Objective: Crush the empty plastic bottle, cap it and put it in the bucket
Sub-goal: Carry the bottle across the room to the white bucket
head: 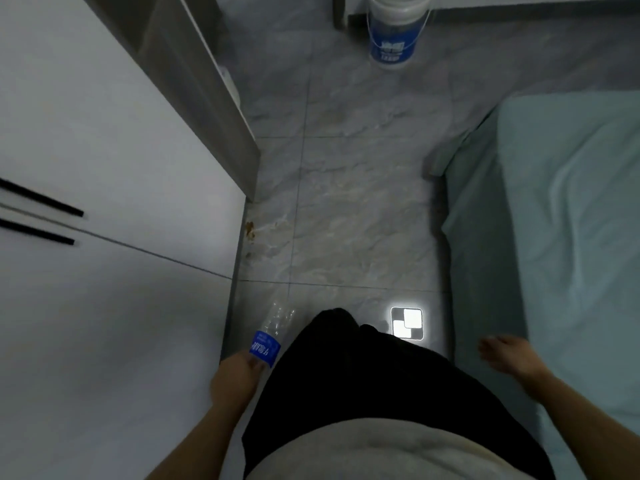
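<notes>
Plastic bottle [272,332], clear with blue label, gripped in left hand [235,375]. Right hand [509,355] open, empty, above the bed [554,202]. Bucket [398,29] stands well apart on tiled floor [346,185].

Left hand [235,377] low at side, fingers closed round a bottle [272,336]. Right hand [507,355] out to side, fingers loosely spread, empty.
</notes>
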Tool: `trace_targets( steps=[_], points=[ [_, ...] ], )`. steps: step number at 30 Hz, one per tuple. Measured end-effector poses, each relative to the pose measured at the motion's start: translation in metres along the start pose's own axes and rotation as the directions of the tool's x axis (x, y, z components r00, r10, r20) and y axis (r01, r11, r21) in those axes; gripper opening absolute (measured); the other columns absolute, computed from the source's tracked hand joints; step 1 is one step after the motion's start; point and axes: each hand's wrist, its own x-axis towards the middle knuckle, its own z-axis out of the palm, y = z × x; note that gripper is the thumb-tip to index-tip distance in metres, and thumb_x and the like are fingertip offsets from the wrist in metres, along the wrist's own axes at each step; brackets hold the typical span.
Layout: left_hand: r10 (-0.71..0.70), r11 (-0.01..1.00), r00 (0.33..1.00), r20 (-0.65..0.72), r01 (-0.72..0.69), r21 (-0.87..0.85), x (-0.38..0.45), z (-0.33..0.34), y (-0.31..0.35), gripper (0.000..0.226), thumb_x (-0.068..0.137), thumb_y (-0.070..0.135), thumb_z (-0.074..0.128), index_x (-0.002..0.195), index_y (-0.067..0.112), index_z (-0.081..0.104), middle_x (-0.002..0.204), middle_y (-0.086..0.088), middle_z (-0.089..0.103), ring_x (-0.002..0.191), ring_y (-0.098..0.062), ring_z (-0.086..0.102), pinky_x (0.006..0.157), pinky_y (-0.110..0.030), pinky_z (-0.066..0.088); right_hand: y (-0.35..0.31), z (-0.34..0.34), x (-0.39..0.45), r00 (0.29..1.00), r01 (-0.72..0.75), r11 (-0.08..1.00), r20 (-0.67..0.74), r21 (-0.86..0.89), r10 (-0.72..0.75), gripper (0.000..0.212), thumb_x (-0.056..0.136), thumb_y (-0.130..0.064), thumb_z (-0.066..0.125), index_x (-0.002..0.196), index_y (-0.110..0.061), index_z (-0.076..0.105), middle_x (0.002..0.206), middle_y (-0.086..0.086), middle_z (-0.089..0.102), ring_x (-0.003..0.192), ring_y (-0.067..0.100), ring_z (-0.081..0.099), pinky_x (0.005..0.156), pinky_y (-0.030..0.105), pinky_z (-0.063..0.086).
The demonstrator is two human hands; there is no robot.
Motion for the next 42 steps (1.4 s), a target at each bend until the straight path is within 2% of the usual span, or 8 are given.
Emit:
trace_targets(
  steps=[8,16,21,25,29,33,39,42],
  points=[
    [-0.042,0.999,0.999,0.031,0.041,0.02,0.082,-0.054,0.06,0.027,0.087,0.035,0.053,0.086,0.011,0.065,0.087,-0.013,0.07,0.077,-0.025,0.062,0.072,-0.032,0.05,-0.115,-0.012,0.076,0.998,0.05,0.998,-0.026,-0.029,-0.051,0.033,0.091,-0.01,0.043,0.091,0.019,0.059,0.088,0.04,0.063,0.075,0.027,0.054,0.06,0.031,0.037],
    [0.073,0.992,0.997,0.031,-0.076,0.103,0.192,-0.137,0.171,0.03,0.086,0.033,0.054,0.093,0.006,0.065,0.094,-0.017,0.07,0.084,-0.028,0.064,0.071,-0.031,0.048,-0.184,-0.021,0.103,0.996,-0.058,0.998,-0.068,0.034,0.06,0.031,0.09,-0.008,0.047,0.065,-0.005,0.065,0.082,0.023,0.067,0.077,0.029,0.059,0.065,0.03,0.04],
    [0.195,0.974,0.981,-0.011,-0.192,0.124,0.253,-0.183,0.272,0.025,0.085,0.029,0.057,0.091,0.006,0.067,0.097,-0.017,0.07,0.089,-0.03,0.064,0.07,-0.031,0.045,-0.207,-0.039,0.121,0.977,-0.197,0.97,-0.059,0.139,0.207,0.032,0.089,-0.003,0.048,0.06,-0.002,0.06,0.081,0.021,0.062,0.058,0.024,0.053,0.059,0.032,0.037],
    [0.228,0.962,0.974,-0.013,-0.223,0.16,0.298,-0.2,0.349,0.025,0.084,0.031,0.058,0.092,0.009,0.068,0.096,-0.015,0.072,0.087,-0.03,0.064,0.067,-0.028,0.042,-0.238,-0.066,0.156,0.966,-0.226,0.968,-0.102,0.105,0.237,0.021,0.087,0.004,0.05,0.086,0.021,0.063,0.093,0.029,0.059,0.058,0.021,0.049,0.042,0.011,0.041],
    [0.241,0.958,0.971,0.011,-0.239,0.158,0.326,-0.21,0.41,0.023,0.086,0.03,0.055,0.085,0.01,0.066,0.087,-0.012,0.071,0.072,-0.021,0.058,0.062,-0.029,0.042,-0.296,-0.104,0.203,0.969,-0.235,0.966,-0.049,0.11,0.241,0.027,0.089,-0.004,0.05,0.099,0.017,0.062,0.095,0.03,0.064,0.079,0.031,0.055,0.06,0.034,0.038],
    [0.184,0.978,0.982,0.034,-0.186,0.096,0.339,-0.218,0.442,0.022,0.089,0.028,0.052,0.072,0.015,0.058,0.08,-0.007,0.066,0.071,-0.02,0.059,0.07,-0.034,0.05,-0.382,-0.143,0.253,0.971,-0.218,0.953,-0.052,0.213,0.234,0.022,0.091,-0.005,0.046,0.078,0.006,0.06,0.075,0.017,0.059,0.057,0.022,0.049,0.052,0.027,0.032],
    [0.045,0.991,0.994,0.104,-0.057,0.121,0.373,-0.239,0.482,0.029,0.089,0.036,0.049,0.094,0.011,0.062,0.095,-0.013,0.067,0.087,-0.027,0.062,0.074,-0.032,0.047,-0.499,-0.184,0.32,0.993,-0.091,0.963,-0.047,0.253,0.106,0.02,0.092,-0.008,0.042,0.095,0.005,0.058,0.093,0.021,0.057,0.084,0.03,0.053,0.056,0.027,0.034],
    [0.005,0.996,0.993,0.12,-0.015,0.082,0.407,-0.255,0.512,0.028,0.088,0.036,0.049,0.081,0.013,0.063,0.09,-0.013,0.069,0.083,-0.027,0.062,0.07,-0.032,0.046,-0.539,-0.191,0.354,0.992,-0.099,0.965,-0.049,0.242,0.114,0.018,0.091,-0.007,0.044,0.093,0.004,0.058,0.091,0.022,0.058,0.084,0.03,0.053,0.056,0.028,0.034]
  ],
)
